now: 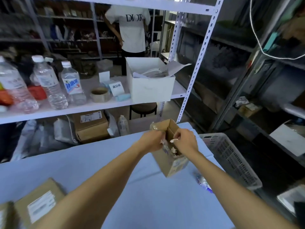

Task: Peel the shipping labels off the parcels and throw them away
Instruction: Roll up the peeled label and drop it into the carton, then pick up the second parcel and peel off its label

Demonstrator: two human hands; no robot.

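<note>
A small open cardboard parcel (166, 164) stands tilted on the blue table (92, 162). My left hand (151, 141) grips its left side near the top. A torn white strip of shipping label (173, 140) is pinched in my right hand (185, 141) at the parcel's upper edge. More torn label remains stuck on the parcel's side below my hands. Another parcel (38, 204) with a white label lies at the table's near left. Crumpled label scraps (203, 181) lie on the table at the right edge.
A grey plastic basket (231, 159) stands right of the table. Behind it, a white shelf (92, 108) holds water bottles (49, 83), a tape roll (99, 95) and a white box (150, 85). More parcels lie under the shelf. A person (132, 28) stands beyond.
</note>
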